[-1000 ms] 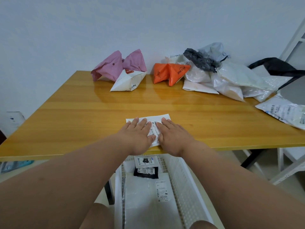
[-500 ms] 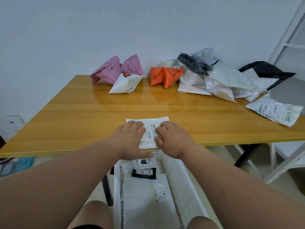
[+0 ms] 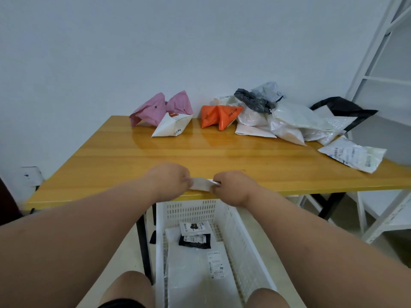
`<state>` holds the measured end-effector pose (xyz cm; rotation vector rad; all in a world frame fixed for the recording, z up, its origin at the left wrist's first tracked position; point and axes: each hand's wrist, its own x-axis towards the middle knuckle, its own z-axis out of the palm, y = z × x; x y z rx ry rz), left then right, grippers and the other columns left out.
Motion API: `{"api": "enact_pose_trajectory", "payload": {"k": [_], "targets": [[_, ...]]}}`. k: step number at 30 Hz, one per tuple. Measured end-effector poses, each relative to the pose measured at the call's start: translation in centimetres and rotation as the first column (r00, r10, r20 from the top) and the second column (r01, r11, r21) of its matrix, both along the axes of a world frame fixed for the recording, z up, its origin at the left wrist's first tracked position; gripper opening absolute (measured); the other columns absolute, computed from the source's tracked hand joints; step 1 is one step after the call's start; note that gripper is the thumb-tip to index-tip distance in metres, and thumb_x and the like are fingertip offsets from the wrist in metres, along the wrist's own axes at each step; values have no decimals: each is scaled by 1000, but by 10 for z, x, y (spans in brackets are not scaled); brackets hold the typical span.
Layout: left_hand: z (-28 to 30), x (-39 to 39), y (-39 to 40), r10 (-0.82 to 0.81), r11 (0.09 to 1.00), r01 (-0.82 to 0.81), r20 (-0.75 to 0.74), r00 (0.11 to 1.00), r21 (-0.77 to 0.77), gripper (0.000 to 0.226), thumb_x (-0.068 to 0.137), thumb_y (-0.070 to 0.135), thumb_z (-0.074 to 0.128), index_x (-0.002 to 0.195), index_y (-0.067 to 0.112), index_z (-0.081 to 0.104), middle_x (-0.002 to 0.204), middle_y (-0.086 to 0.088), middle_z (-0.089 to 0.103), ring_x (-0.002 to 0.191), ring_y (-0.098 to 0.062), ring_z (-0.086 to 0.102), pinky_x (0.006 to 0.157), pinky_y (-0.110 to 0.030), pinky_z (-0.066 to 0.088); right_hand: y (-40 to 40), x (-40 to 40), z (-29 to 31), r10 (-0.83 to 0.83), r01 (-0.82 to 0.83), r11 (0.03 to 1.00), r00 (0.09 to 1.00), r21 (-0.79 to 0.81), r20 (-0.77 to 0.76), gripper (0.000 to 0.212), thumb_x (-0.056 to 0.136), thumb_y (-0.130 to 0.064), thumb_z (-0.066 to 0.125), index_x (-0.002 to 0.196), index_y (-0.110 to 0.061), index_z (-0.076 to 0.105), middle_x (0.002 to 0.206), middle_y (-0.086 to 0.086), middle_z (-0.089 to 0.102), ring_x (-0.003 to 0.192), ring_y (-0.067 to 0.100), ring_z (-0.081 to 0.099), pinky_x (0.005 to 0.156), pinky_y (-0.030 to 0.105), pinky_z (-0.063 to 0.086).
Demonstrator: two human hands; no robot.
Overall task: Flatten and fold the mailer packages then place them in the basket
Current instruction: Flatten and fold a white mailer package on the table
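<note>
So the white basket (image 3: 239, 221) sits on the floor right under the table's near edge, at 6 o'clock from the hands. Inside I can see a big flat white mailer (image 3: 195, 272) with a label, a small black package (image 3: 195, 241) on top of it toward 12, and a small white labelled one (image 3: 194, 227) just past that. Knees sit either side of the basket at the bottom of the view.

Both hands are at the table (image 3: 133, 161) edge holding a small folded white mailer (image 3: 201, 184) between them. Left hand (image 3: 169, 181) pinches its left end, fingers curled in; right hand (image 3: 233, 187) pinches the right end the same way. The mailer sits just above the front edge, directly over the basket.

The middle of the wooden tabletop is bare. Along the far edge: pink mailer (image 3: 155, 110) at 11, orange one (image 3: 219, 115) at 12, a heap of white and grey bags (image 3: 280, 116) at 1, one labelled mailer (image 3: 353, 155) at 2. Plain white wall behind, white shelving (image 3: 378, 63) at 3.
</note>
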<state>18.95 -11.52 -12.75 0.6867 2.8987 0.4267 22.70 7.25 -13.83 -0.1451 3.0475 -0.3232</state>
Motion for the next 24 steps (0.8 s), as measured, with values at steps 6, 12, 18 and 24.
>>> {"api": "enact_pose_trajectory", "payload": {"k": [6, 12, 18, 24], "targets": [[30, 11, -15, 52, 949, -154, 345, 937, 274, 11, 92, 20, 66, 96, 16, 57, 102, -12, 60, 85, -30, 67, 62, -33, 60, -5, 19, 33, -54, 91, 967, 986, -238, 159, 11, 94, -19, 56, 85, -15, 54, 94, 6, 55, 91, 25, 57, 81, 39, 56], [5, 31, -18, 69, 987, -125, 435, 898, 101, 8, 92, 11, 64, 99, 8, 62, 101, -11, 58, 85, -28, 67, 70, -34, 62, -11, 36, 9, -37, 62, 995, 960, -79, 278, 29, 96, -15, 52, 124, -17, 54, 112, 8, 55, 97, 25, 56, 78, 35, 53], [-52, 40, -9, 4, 973, 60, 278, 961, -222, 30, 96, 27, 58, 116, 6, 66, 117, -11, 62, 111, -27, 58, 91, -34, 47, -9, 40, -43, -66, 29, 993, 943, 117, 327, 33, 100, -25, 48, 123, -8, 63, 105, 4, 57, 96, 21, 51, 77, 26, 36], [-131, 15, -15, 96, 995, -102, 554, 827, -21, 27, 99, 14, 51, 122, 7, 64, 90, -6, 71, 77, -14, 72, 65, -23, 56, -1, 12, -109, -119, 93, 993, 871, 76, 477, 28, 96, -10, 50, 121, -4, 63, 109, 11, 66, 90, 23, 64, 69, 27, 51]]}}
